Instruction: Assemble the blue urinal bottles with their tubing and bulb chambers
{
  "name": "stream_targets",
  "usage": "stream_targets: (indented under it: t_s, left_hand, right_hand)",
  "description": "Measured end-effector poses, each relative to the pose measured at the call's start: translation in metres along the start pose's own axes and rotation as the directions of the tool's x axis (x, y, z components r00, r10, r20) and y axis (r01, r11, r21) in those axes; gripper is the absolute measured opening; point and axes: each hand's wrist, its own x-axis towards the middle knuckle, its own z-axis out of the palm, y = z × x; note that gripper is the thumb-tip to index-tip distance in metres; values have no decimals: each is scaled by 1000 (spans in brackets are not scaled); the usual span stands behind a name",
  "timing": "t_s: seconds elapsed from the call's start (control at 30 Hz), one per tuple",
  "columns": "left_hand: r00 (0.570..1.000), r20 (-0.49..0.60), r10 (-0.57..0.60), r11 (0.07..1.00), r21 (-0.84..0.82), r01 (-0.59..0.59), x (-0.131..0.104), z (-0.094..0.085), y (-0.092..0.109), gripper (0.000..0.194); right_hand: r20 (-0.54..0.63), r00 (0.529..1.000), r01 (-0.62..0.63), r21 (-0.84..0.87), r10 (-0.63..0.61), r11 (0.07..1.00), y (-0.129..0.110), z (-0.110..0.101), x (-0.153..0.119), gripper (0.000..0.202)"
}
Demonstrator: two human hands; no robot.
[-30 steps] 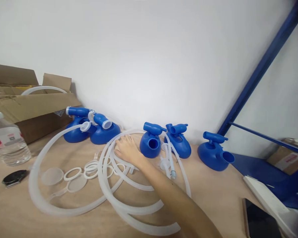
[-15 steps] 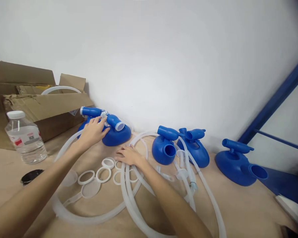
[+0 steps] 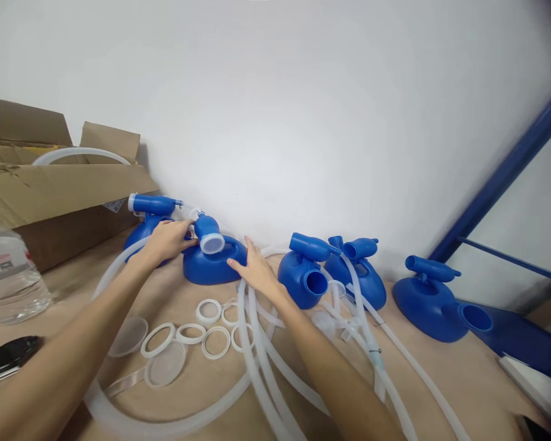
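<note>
A blue plastic urinal bottle (image 3: 209,269) with a frosted white cap on its mouth stands between my two hands near the wall. My left hand (image 3: 169,240) grips its left end, the thumb against the blue body and the fingertips partly hidden. At its right end my right hand (image 3: 256,267) is open, thumb and fingers apart, close to the handle. Clear tubing (image 3: 257,343) runs beneath the right wrist. A second capped blue bottle (image 3: 153,205) sits behind my left hand. In front lie several white rings (image 3: 216,343) and a frosted disc cap (image 3: 165,363).
Several more blue bottles (image 3: 303,278) stand to the right, with tubing and clear connectors among them. On the left are a cardboard box (image 3: 73,190), a water bottle (image 3: 13,275) and a dark round object (image 3: 11,355). A blue metal frame (image 3: 500,171) rises at the right.
My right hand has moved up from the tubing to the bottle's right end. The bottle has turned and come slightly nearer, its capped mouth facing me more. The view has shifted a little.
</note>
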Motion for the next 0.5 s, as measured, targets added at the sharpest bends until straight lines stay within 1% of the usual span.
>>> stream_targets:
  t_s: [0.07, 0.1, 0.17, 0.27, 0.33, 0.5]
  left_hand:
    - [997, 34, 72, 997, -16, -72, 2, -1, 0, 44]
    - [993, 50, 105, 994, -22, -104, 3, -1, 1, 40]
    - [983, 78, 166, 986, -31, -164, 3, -3, 3, 35]
    - [965, 110, 237, 971, -28, -235, 3, -8, 7, 34]
    - [952, 134, 276, 961, -22, -276, 3, -11, 10, 34]
    - [921, 213, 327, 943, -2, -334, 2, -16, 20, 26]
  right_hand:
    - [-71, 996, 52, -14, -53, 999, 1, 3, 11, 101]
    - [-74, 993, 91, -29, -93, 995, 3, 5, 16, 104]
    - [-39, 984, 175, -35, -176, 984, 11, 9, 22, 100]
    - [-6, 967, 255, 37, -255, 966, 24, 15, 25, 88]
    - [-7, 963, 269, 75, -270, 960, 30, 16, 25, 87]
    - [3, 973, 232, 64, -233, 971, 31, 14, 20, 87]
